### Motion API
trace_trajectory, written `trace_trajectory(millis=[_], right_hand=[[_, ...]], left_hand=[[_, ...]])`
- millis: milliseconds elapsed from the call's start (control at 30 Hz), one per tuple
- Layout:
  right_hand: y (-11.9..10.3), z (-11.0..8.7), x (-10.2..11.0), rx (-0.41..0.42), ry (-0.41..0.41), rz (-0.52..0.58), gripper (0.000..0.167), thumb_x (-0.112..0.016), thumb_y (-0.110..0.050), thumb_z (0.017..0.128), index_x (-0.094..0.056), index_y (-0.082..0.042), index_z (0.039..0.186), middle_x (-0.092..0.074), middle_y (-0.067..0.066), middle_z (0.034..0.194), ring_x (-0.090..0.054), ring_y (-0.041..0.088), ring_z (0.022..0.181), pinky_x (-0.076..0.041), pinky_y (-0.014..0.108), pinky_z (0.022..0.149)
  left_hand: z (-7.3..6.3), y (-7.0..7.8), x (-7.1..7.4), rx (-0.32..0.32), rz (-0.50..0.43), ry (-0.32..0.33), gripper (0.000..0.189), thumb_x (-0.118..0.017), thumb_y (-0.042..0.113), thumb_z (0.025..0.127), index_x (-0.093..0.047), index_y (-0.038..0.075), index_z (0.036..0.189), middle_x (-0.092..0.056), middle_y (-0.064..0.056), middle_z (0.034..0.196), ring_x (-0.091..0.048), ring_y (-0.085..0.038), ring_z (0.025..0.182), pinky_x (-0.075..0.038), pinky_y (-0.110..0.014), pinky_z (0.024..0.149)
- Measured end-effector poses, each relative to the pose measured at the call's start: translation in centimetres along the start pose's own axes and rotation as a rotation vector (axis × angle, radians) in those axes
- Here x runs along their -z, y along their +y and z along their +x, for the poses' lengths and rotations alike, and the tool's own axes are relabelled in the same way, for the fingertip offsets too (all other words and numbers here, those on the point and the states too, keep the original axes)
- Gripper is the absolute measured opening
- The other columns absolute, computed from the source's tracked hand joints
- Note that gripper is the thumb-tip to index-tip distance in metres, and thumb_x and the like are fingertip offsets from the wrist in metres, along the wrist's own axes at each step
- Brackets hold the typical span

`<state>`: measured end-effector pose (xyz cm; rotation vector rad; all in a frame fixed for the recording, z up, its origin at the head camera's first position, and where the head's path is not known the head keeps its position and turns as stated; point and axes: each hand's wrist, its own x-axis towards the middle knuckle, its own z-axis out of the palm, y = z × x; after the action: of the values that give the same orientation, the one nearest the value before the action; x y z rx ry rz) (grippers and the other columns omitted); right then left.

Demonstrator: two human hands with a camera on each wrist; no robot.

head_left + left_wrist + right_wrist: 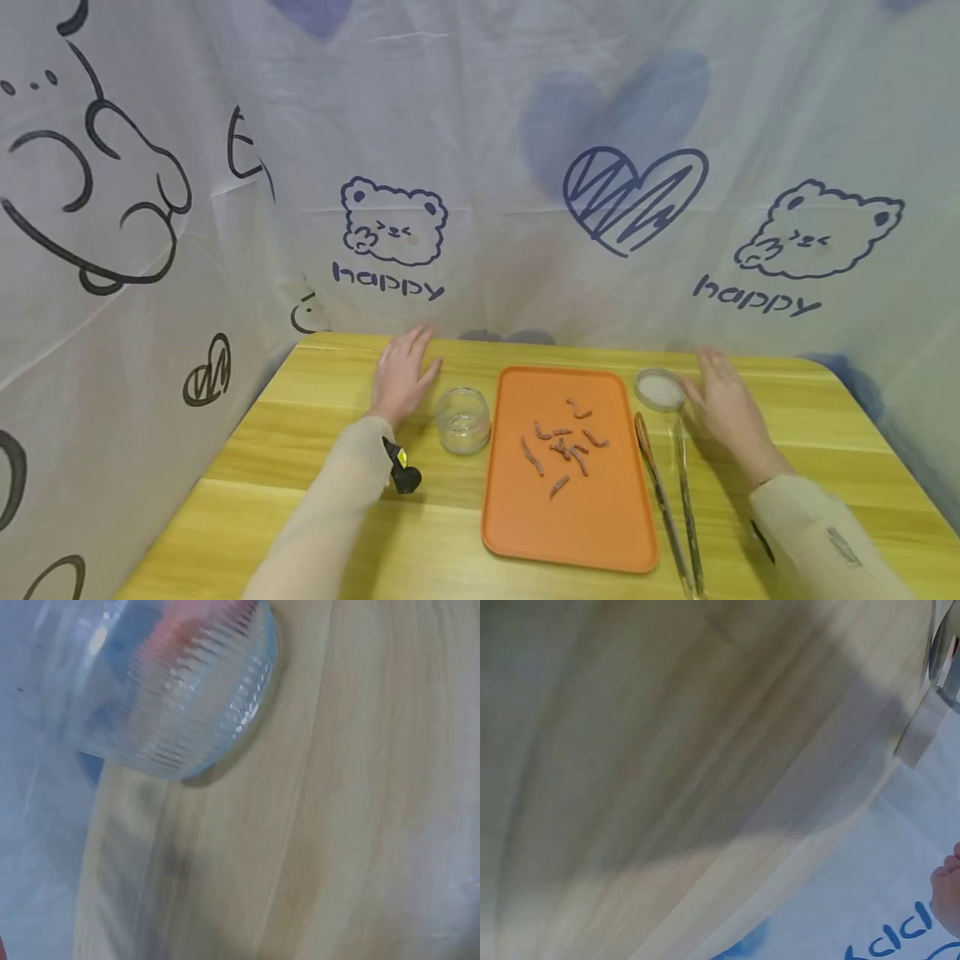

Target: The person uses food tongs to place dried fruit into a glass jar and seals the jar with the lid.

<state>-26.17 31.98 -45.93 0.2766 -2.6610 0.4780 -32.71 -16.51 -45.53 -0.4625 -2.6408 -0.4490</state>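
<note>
My left hand (401, 375) lies flat near the table's far edge, its fingers straight and holding nothing. Just right of it stands a clear glass jar (462, 421) without a lid, its ribbed wall (202, 697) close up in the left wrist view. On the orange tray (570, 533) lie several thin, brown, worm-like pieces (559, 450), scattered around the middle. My right hand (729, 404) reaches forward with straight fingers, its thumb tip right at the rim of a round clear lid (660, 389). Long tweezers (663, 500) lie spread beside the tray, left of the right forearm.
The light wooden table (247, 492) ends at a white cloth backdrop (487, 250) with printed bears and hearts. Another stretch of cloth hangs along the left side. A dark wrist camera (403, 471) sits on the left cuff.
</note>
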Motion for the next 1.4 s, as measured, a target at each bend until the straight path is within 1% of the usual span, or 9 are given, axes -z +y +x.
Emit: trace_trajectory(millis=[167, 400, 633, 800, 867, 1000, 1100, 1200, 1400], right_hand=[[-0.8, -1.0, 0.9, -0.05, -0.036, 0.043, 0.066, -0.042, -0.036, 0.103, -0.028, 0.018, 0.139, -0.027, 0.041, 0.139, -0.027, 0.056, 0.127, -0.017, 0.062, 0.109], [-2.5, -2.8, 2.2, -0.122, -0.097, 0.091, 0.065, -0.041, -0.038, 0.102, -0.039, 0.021, 0.13, -0.04, 0.043, 0.127, -0.037, 0.059, 0.116, -0.031, 0.07, 0.097], [-5.0, -5.0, 2.7, -0.236, -0.293, 0.106, 0.083, -0.038, -0.053, 0.099, -0.037, 0.024, 0.128, -0.041, 0.046, 0.124, -0.041, 0.059, 0.112, -0.036, 0.069, 0.093], [-6.3, -6.1, 2.8, -0.284, -0.424, 0.043, 0.095, -0.037, -0.062, 0.095, -0.036, 0.028, 0.124, -0.04, 0.049, 0.122, -0.043, 0.061, 0.109, -0.04, 0.067, 0.09], [-6.8, -6.6, 2.7, -0.293, -0.454, 0.025, 0.098, -0.039, -0.064, 0.094, -0.036, 0.029, 0.123, -0.04, 0.049, 0.121, -0.044, 0.061, 0.108, -0.042, 0.066, 0.089], [-7.4, -7.2, 2.7, -0.293, -0.473, 0.032, 0.098, -0.049, -0.063, 0.09, -0.039, 0.029, 0.12, -0.049, 0.047, 0.111, -0.054, 0.055, 0.096, -0.049, 0.06, 0.081], [-7.6, -7.6, 2.7, -0.299, -0.48, 0.06, 0.093, -0.058, -0.06, 0.087, -0.042, 0.027, 0.115, -0.058, 0.033, 0.088, -0.061, 0.038, 0.074, -0.055, 0.047, 0.066], [-7.8, -7.9, 2.7, -0.326, -0.49, 0.096, 0.082, -0.062, -0.056, 0.086, -0.047, 0.022, 0.106, -0.053, 0.014, 0.072, -0.053, 0.022, 0.061, -0.049, 0.035, 0.051], [-8.3, -8.4, 2.8, -0.352, -0.518, 0.137, 0.066, -0.068, -0.052, 0.082, -0.05, 0.011, 0.095, -0.046, 0.007, 0.066, -0.047, 0.019, 0.058, -0.042, 0.03, 0.048]], left_hand=[[-1.1, 0.7, 0.8, 0.064, -0.162, 0.045, 0.054, -0.047, 0.035, 0.099, -0.037, 0.009, 0.146, -0.036, -0.01, 0.15, -0.032, -0.03, 0.136, -0.02, -0.05, 0.114], [-4.0, 2.2, 1.2, 0.129, -0.448, 0.088, 0.05, -0.045, 0.031, 0.101, -0.039, 0.008, 0.144, -0.038, -0.014, 0.147, -0.031, -0.031, 0.136, -0.022, -0.05, 0.113], [-7.0, 3.8, 0.2, 0.145, -0.649, 0.117, 0.051, -0.053, 0.032, 0.099, -0.042, 0.005, 0.141, -0.041, -0.015, 0.143, -0.036, -0.03, 0.133, -0.027, -0.05, 0.111], [-8.3, 4.8, -0.8, 0.163, -0.736, 0.112, 0.059, -0.059, 0.032, 0.095, -0.037, 0.005, 0.144, -0.038, -0.016, 0.143, -0.037, -0.035, 0.129, -0.031, -0.051, 0.108], [-8.6, 5.4, -0.6, 0.164, -0.774, 0.102, 0.064, -0.063, 0.027, 0.093, -0.034, 0.002, 0.144, -0.037, -0.019, 0.143, -0.035, -0.038, 0.129, -0.031, -0.052, 0.108], [-9.0, 5.9, -1.1, 0.177, -0.812, 0.088, 0.076, -0.072, 0.026, 0.086, -0.03, 0.002, 0.145, -0.033, -0.021, 0.144, -0.032, -0.033, 0.132, -0.029, -0.049, 0.111], [-9.2, 5.8, -2.1, 0.202, -0.818, 0.091, 0.084, -0.078, 0.026, 0.081, -0.03, 0.004, 0.146, -0.034, -0.02, 0.144, -0.032, -0.028, 0.133, -0.029, -0.045, 0.112], [-9.4, 6.1, -2.4, 0.224, -0.833, 0.089, 0.09, -0.082, 0.025, 0.077, -0.029, 0.002, 0.146, -0.034, -0.02, 0.143, -0.032, -0.028, 0.133, -0.029, -0.044, 0.112], [-9.6, 6.5, -2.7, 0.286, -0.847, 0.063, 0.097, -0.085, 0.025, 0.072, -0.027, 0.002, 0.147, -0.035, -0.016, 0.142, -0.037, -0.032, 0.131, -0.031, -0.044, 0.111]])
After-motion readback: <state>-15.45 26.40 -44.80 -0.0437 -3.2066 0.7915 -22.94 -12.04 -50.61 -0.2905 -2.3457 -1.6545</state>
